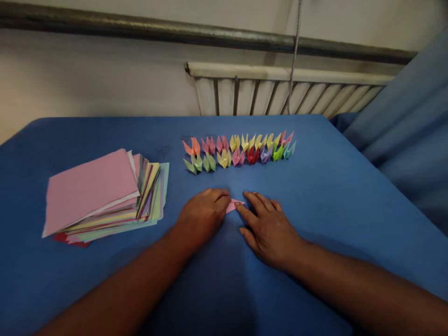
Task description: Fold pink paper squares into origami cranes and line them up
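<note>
A small folded pink paper (232,206) lies flat on the blue table between my hands. My left hand (206,211) is closed over its left end, fingers curled and pressed together, hiding that part of the paper. From the other side, my right hand (269,226) lies with fingers stretched and apart, its index fingertip touching the paper's right end. Beyond my hands, two rows of folded paper cranes (238,157) stand in several colours, among them orange, pink, yellow, green, red, purple and light blue.
A tall, uneven stack of coloured paper sheets (93,191), pink on top, sits on the left of the blue table (336,186). Behind the table are a white radiator (245,72), a metal pipe (140,29) and a hanging cord (295,51). A blue curtain (413,107) hangs at right.
</note>
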A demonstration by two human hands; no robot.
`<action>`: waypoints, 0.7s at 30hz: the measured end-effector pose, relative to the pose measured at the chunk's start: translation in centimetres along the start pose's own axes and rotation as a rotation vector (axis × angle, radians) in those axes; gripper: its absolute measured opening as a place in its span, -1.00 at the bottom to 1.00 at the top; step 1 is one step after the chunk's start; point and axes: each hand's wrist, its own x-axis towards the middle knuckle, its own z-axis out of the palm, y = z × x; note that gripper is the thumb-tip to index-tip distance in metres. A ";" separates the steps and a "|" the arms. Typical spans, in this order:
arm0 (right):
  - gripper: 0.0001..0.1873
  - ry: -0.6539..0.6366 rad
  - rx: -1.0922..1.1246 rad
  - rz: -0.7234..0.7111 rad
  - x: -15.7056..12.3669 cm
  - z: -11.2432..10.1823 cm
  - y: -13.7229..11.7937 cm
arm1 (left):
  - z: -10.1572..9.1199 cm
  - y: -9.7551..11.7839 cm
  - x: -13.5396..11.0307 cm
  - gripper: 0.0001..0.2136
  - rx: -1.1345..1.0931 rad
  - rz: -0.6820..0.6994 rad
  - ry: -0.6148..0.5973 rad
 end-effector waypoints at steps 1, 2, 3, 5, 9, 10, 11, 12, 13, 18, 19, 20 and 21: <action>-0.42 0.000 0.003 0.002 0.0 0.0 -0.1 | 0.1 -0.1 0.0 -0.78 -0.001 0.001 0.009; -0.42 0.000 0.007 0.003 0.0 0.0 -0.1 | 0.2 -0.1 0.0 -0.79 -0.003 0.001 0.018; -0.43 -0.001 0.009 0.005 0.1 0.0 -0.1 | 0.2 -0.2 0.0 -0.79 -0.006 0.000 0.023; -0.43 -0.002 0.010 0.008 0.1 0.0 -0.2 | 0.3 -0.2 0.1 -0.80 -0.012 0.000 0.023; -0.45 -0.005 0.009 0.008 0.0 0.0 -0.2 | 0.2 -0.1 0.2 -0.81 -0.009 -0.009 -0.012; -0.46 -0.004 0.009 0.009 0.0 0.0 -0.2 | 0.1 -0.1 0.2 -0.81 -0.006 -0.010 -0.021; -0.46 -0.003 0.009 0.010 0.0 0.1 -0.3 | 0.1 -0.1 0.2 -0.81 -0.002 -0.011 -0.029; -0.46 -0.001 0.010 0.011 0.0 0.1 -0.3 | 0.1 -0.1 0.2 -0.82 0.003 -0.012 -0.034; -0.47 0.002 0.012 0.012 -0.1 0.1 -0.3 | 0.1 -0.1 0.1 -0.82 0.007 -0.013 -0.037; -0.49 0.030 0.040 0.014 -0.2 -0.2 -0.2 | -0.1 -0.1 -0.1 -0.82 0.008 -0.008 -0.033; -0.52 0.035 0.049 0.017 -0.2 -0.2 -0.2 | -0.1 -0.1 -0.2 -0.82 0.008 -0.010 -0.030; -0.54 0.042 0.059 0.022 -0.2 -0.3 -0.1 | -0.2 0.0 -0.2 -0.81 0.009 -0.014 -0.027; -0.56 0.051 0.069 0.030 -0.2 -0.2 -0.1 | -0.2 0.0 -0.3 -0.81 0.009 -0.016 -0.026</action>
